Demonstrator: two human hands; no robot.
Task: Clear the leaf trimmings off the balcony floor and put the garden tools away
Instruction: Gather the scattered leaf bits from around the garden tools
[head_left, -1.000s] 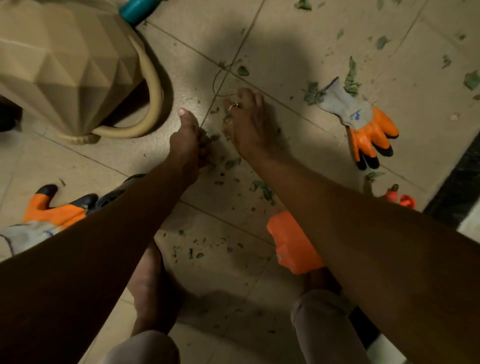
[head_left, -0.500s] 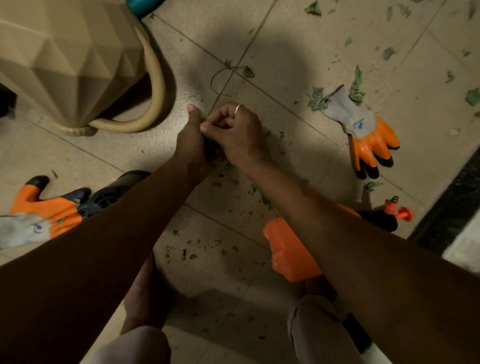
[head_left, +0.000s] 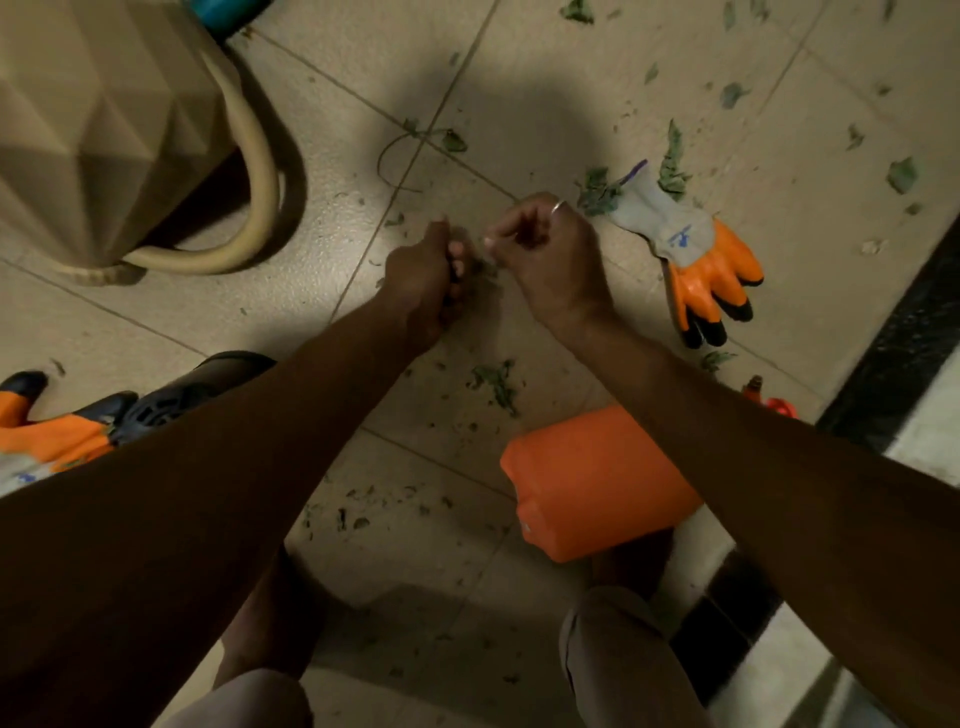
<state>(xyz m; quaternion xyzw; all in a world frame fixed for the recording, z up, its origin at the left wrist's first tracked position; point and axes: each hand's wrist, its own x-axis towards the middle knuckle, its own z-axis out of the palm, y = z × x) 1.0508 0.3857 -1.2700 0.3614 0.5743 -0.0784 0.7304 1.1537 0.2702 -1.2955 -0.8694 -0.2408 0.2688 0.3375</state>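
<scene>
Most of the small, torn green leaf trimmings litter the beige tiled floor around the orange plastic jug, so little seems cleared. An orange-and-grey work glove lies beyond the jug, not put away. Also beyond it, the left hand is fisted, apparently round gathered scraps. The right hand, just beside, has its fingers curled, contents unclear.

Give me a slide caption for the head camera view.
Left hand and right hand, fingers curled, above green leaf trimmings scattered on beige floor tiles, orange-and-grey work glove alongside.
</scene>
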